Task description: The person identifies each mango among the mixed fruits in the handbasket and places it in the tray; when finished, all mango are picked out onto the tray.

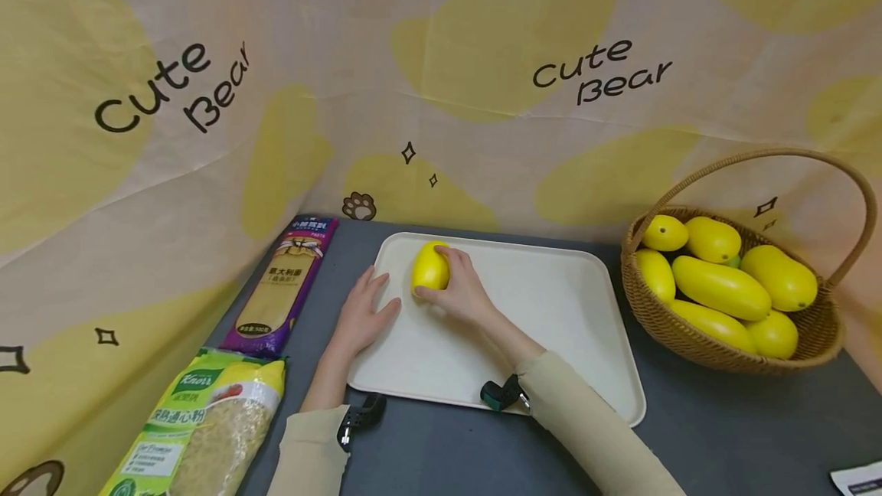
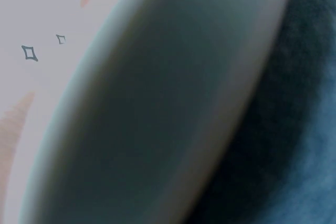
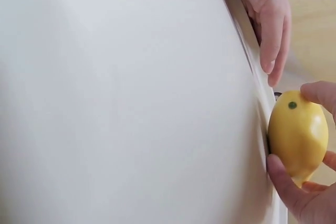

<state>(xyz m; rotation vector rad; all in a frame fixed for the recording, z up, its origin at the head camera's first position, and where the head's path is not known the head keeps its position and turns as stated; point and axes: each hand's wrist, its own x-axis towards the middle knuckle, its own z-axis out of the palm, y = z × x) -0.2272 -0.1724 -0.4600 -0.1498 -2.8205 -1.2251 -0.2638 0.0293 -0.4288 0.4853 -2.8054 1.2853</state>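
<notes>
Beige sleeves (image 1: 592, 427), 2 of them, are lying nearest the camera and reaching in over a dark table (image 1: 427, 450). Beyond them, the right hand (image 1: 472, 289) is gripping 1 yellow fruit (image 1: 429, 269), its thumb and fingers clamping on the fruit from different sides. That fruit is occupying the far left part of a white tray (image 1: 544, 305); whether its underside is touching the tray, I am not able to tell. Near it, the left hand (image 1: 363, 314) is holding nothing and is lying at the tray's left rim, thumb standing apart from the fingers; how firmly it is pressing is not showing, and the left wrist view is giving only blur. At least 7 more yellow fruits (image 1: 720, 287) are filling a wicker basket (image 1: 651, 320) to the right, while a pasta packet (image 1: 279, 289) and a Knorr bag (image 1: 207, 427) are lying to the left. Judging by the grip, the step in hand is positioning the single fruit, either setting it down or picking it up. Its smooth, rounded form is probably calling for steady, even finger pressure in the next move, guarding against a roll.
</notes>
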